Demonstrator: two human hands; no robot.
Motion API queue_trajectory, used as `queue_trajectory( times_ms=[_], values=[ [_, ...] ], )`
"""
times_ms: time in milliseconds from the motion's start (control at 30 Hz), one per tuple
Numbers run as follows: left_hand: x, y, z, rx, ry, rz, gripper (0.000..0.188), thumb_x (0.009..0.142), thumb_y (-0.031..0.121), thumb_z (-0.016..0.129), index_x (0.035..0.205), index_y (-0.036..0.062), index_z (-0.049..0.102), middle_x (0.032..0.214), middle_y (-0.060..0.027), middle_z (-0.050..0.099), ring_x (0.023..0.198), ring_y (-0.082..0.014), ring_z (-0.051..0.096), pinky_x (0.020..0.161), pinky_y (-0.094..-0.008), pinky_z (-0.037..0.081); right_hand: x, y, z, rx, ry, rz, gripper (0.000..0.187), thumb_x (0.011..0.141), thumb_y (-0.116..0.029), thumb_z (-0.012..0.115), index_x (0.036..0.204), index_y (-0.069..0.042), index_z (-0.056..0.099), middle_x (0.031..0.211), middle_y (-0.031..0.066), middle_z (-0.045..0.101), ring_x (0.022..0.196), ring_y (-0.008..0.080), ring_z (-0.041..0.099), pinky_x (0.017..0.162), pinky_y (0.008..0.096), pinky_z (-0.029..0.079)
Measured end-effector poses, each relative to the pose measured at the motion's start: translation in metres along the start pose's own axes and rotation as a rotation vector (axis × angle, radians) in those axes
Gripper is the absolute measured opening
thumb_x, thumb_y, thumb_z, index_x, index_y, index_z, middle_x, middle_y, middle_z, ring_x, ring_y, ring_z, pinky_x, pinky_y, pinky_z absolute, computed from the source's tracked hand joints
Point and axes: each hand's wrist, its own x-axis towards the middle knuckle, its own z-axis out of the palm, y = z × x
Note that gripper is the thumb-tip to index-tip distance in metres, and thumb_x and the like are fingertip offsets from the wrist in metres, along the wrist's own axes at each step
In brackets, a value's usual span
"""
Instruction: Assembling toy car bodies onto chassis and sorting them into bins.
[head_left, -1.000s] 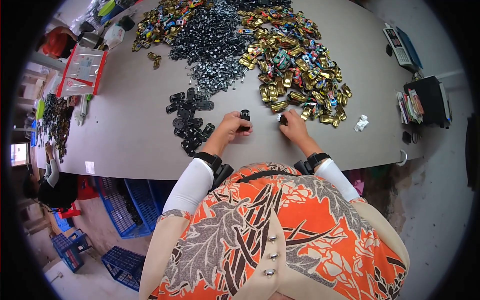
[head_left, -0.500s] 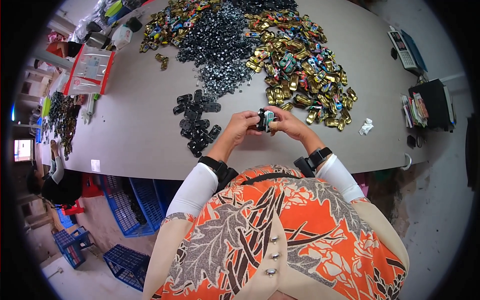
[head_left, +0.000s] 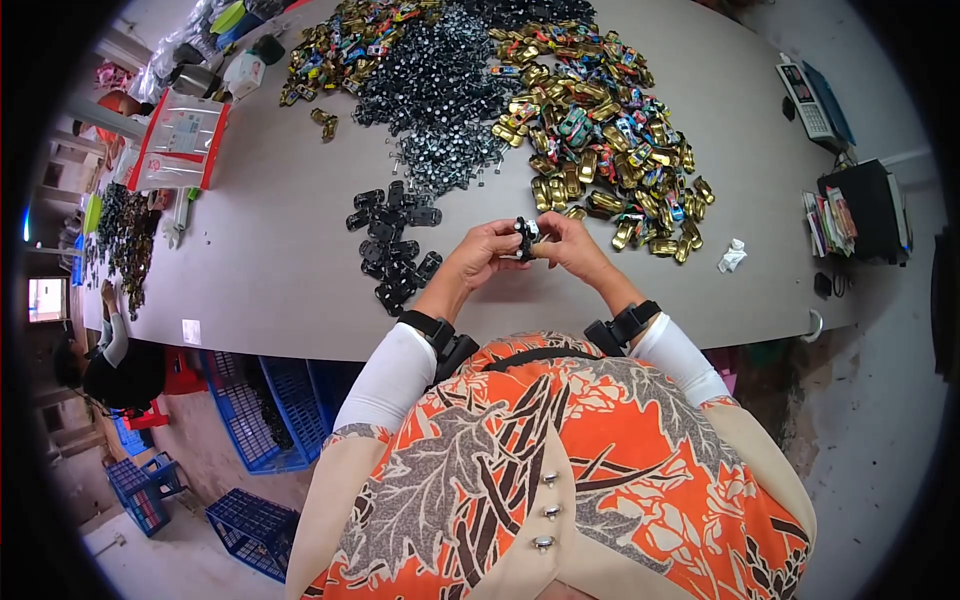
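Both hands close on a small toy car (head_left: 527, 240) just above the table near its front edge. My left hand (head_left: 486, 252) grips its black, wheeled side, and my right hand (head_left: 574, 248) pinches the other side with thumb and fingers. Black parts and a bit of white show on the car; my fingers cover the rest. Left of my hands lies a loose cluster of black car bases (head_left: 392, 245). Beyond my right hand spreads a heap of shiny gold and coloured car bodies (head_left: 600, 140).
A heap of small wheel-and-axle parts (head_left: 430, 100) fills the far middle of the grey table (head_left: 290, 220). A red-edged clear bag (head_left: 180, 140) lies at left, crumpled white paper (head_left: 733, 254) at right. Blue crates (head_left: 255, 410) stand below; another person (head_left: 120, 372) works far left.
The toy car has turned between my fingers: its green and white side has gone from sight, and black parts with wheels face up. My hands have barely shifted.
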Motion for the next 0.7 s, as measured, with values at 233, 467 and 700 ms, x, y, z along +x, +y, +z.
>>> queue_trajectory(
  times_ms=[233,467,700],
  values=[
    [-0.002,-0.002,-0.009,-0.150,-0.034,-0.037,0.027,0.085,0.009,0.052,0.110,-0.0005,0.050,0.098,-0.0123,0.059,0.086,-0.0221,0.060,0.075,-0.0404,0.053,-0.006,-0.015,0.000,0.128,0.032,0.094,0.035,0.069,-0.011,0.067,0.100,-0.002,0.053,0.068,-0.0002,0.051,0.057,0.0065,0.048,0.043,0.0211,0.037],
    [-0.014,0.012,0.003,-0.248,-0.038,-0.105,0.025,0.083,0.008,0.054,0.105,-0.0016,0.050,0.099,-0.0149,0.058,0.092,-0.0283,0.060,0.074,-0.0424,0.053,-0.011,-0.026,0.006,-0.712,0.123,-0.730,0.032,0.068,0.000,0.057,0.099,-0.006,0.053,0.083,0.0058,0.052,0.069,0.0221,0.056,0.058,0.0290,0.044],
    [-0.016,0.006,0.004,-0.189,-0.034,0.016,0.030,0.082,0.006,0.056,0.110,0.0003,0.049,0.098,-0.0125,0.058,0.090,-0.0252,0.061,0.075,-0.0415,0.054,-0.010,-0.008,0.007,-0.142,0.076,-0.449,0.020,0.071,0.003,0.058,0.090,-0.001,0.059,0.095,0.0092,0.048,0.084,0.0206,0.054,0.063,0.0274,0.047]
  ],
)
